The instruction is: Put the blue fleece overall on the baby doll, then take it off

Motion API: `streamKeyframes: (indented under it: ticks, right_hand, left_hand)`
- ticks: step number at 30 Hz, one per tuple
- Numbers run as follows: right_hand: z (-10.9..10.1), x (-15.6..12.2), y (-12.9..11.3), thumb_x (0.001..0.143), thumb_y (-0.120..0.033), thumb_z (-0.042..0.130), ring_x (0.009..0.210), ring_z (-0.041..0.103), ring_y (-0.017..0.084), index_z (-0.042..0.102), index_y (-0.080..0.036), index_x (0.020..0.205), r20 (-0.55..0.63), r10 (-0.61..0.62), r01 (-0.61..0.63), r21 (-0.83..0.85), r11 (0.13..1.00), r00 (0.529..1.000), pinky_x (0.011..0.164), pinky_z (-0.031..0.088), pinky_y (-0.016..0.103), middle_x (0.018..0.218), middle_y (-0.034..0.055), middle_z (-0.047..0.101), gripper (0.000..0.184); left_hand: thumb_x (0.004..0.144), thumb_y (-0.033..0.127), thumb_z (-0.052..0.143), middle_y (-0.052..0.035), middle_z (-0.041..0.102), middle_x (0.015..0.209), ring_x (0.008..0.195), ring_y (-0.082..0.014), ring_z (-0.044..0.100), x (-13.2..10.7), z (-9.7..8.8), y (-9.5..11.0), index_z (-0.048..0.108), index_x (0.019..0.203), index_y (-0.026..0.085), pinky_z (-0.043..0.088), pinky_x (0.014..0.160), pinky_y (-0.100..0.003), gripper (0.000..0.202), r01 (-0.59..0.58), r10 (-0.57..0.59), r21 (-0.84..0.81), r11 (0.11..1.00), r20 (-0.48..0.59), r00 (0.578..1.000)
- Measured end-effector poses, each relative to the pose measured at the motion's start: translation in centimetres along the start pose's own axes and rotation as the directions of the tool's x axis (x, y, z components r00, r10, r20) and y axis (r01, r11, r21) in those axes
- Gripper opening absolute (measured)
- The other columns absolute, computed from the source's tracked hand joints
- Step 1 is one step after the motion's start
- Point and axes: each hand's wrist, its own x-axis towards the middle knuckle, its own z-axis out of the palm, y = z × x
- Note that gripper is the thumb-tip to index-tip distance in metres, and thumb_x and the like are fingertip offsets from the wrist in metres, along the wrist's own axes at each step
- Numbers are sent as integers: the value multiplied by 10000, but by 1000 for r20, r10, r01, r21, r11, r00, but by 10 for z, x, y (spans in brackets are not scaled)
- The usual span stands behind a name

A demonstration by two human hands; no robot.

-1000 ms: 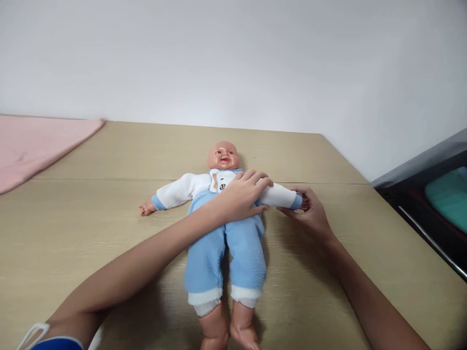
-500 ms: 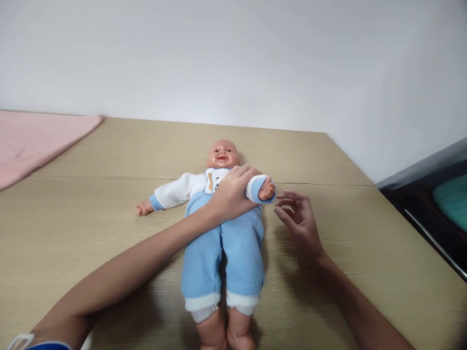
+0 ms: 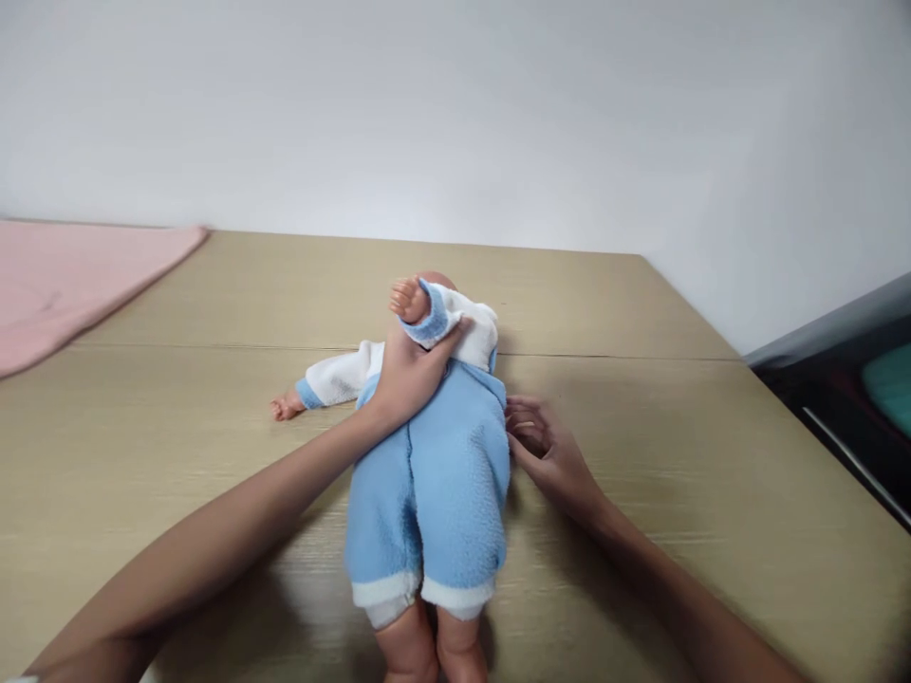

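A baby doll (image 3: 455, 446) in a white top and blue fleece trousers lies on its back, its body tipped toward the left. My left hand (image 3: 409, 379) is closed round the doll's sleeved arm (image 3: 466, 323), which is folded across its chest. That raised arm covers most of the doll's face. The doll's other arm (image 3: 338, 379) rests stretched out on the table. My right hand (image 3: 548, 451) is at the doll's right-hand side by the waist, fingers curved and apart from the thumb, fingertips at the trousers and partly hidden.
The wooden table (image 3: 676, 436) has a seam running across it. A pink cloth (image 3: 78, 285) lies at the far left. Behind the table stands a pale wall (image 3: 427, 123). Past the right edge is a dark object (image 3: 832, 379) with a green patch.
My left hand has swung the doll's arm leftward over its chest, tipping the body and covering the face. My right hand has moved left to the doll's side.
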Motion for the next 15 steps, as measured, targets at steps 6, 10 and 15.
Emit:
streamKeyframes:
  ticks: [6,10,15]
  right_hand:
    - [17,-7,-8,1041,-543,750,1293,715,295,613,-328,1483,93,8,-15,72,997,996,1127,633,512,1413,118,703,510]
    - [34,-1,-15,1058,-560,716,1407,672,311,579,-355,1513,89,-26,17,107,994,996,1267,531,563,1490,105,684,517]
    - [51,26,-32,1074,-535,692,1426,651,301,582,-330,1486,42,-133,126,131,983,990,1284,508,539,1523,114,657,473]
  left_hand:
    - [968,706,773,-103,790,1219,1281,-337,726,0,-21,-10,731,1134,197,542,1192,-472,537,86,-98,-74,994,-167,981]
    - [974,717,765,-91,797,1267,1295,-329,751,3,-30,-24,703,1240,227,619,1111,-445,561,177,-231,-294,939,-160,960]
    - [972,703,782,-57,817,1254,1268,-317,772,5,-42,-24,665,1269,256,673,1009,-421,550,264,-369,-495,828,-125,921]
